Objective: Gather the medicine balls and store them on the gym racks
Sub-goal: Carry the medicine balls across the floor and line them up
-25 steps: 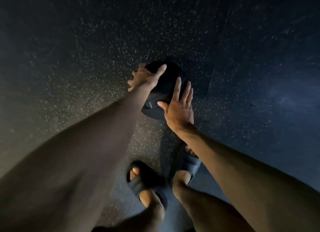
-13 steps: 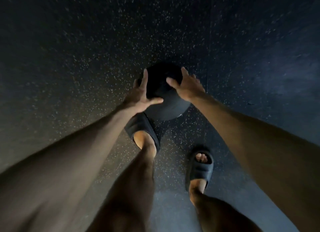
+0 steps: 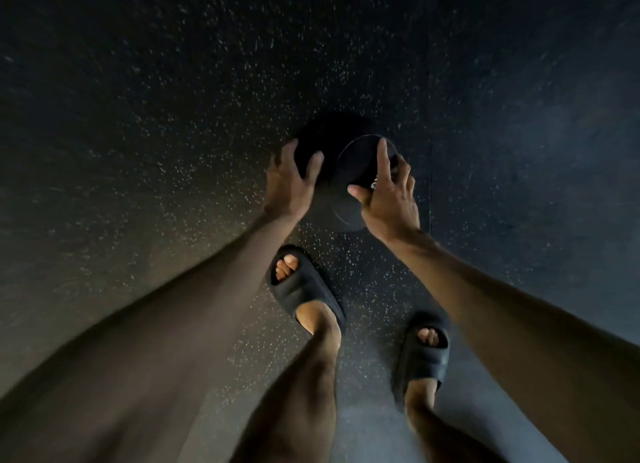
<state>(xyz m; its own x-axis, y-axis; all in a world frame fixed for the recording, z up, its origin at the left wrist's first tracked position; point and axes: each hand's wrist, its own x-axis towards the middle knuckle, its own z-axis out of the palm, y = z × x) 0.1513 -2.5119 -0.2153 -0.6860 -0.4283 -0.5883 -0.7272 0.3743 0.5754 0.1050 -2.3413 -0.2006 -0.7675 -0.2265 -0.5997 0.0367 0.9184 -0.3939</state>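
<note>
A black medicine ball (image 3: pixel 348 203) with a round panel and some white lettering is in the middle of the view, above the dark speckled floor. My left hand (image 3: pixel 289 185) grips its left side, fingers and thumb curved round it. On the right side my right hand (image 3: pixel 389 196) holds it, index finger stretched over the panel, the thumb on the front and the other fingers wrapped round the edge. A dark shadow lies on the floor just behind the ball. The far side of the ball is hidden.
My two feet in dark slides, the left (image 3: pixel 304 289) and the right (image 3: pixel 424 350), stand just below the ball. Speckled rubber floor (image 3: pixel 173 133) fills the view, with a thin seam (image 3: pixel 429 82) running down right of the ball. No rack is in view.
My hands have closed in on both sides of the ball, the right one shifting from its top to its right side. My feet have stepped forward, and the ball has turned to show its round panel.
</note>
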